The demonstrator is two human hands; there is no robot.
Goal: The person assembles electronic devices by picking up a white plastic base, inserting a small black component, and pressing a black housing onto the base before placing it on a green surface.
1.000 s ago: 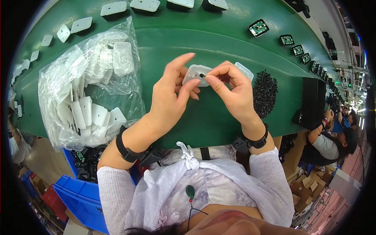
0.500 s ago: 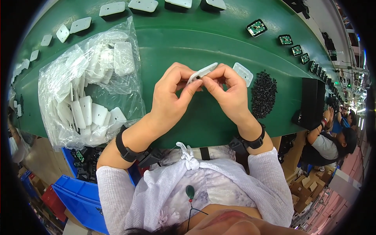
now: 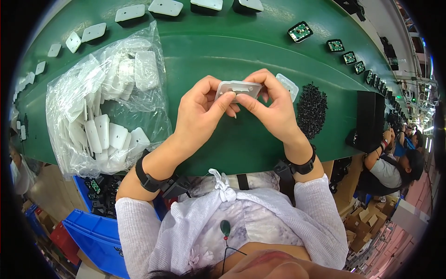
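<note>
Bag (image 3: 151,107) of clear plastic, packed with white covers (image 3: 97,135), sprawls across the left of a green bench (image 3: 213,151), its near side reaching the bench's near edge. Beyond it, white-topped black cases (image 3: 130,14) line the far side, and a blue bin (image 3: 93,237) sits below the near edge. A strip of bare green separates the bag from the left hand (image 3: 200,104), its thumb and curled fingers closed on the left end of a pale cover (image 3: 234,87). That cover tilts over the bench's middle, while the right hand (image 3: 272,102) pinches its right end, thumb in front. Green surface stretches beyond and before both hands. Just beside the right hand lies a second pale cover (image 3: 289,86); near it spreads a pile of small black parts (image 3: 312,111). Farther right, open cases with green circuit boards (image 3: 300,32) curve along the far side, and a black box (image 3: 369,121) stands well apart from the hands.
</note>
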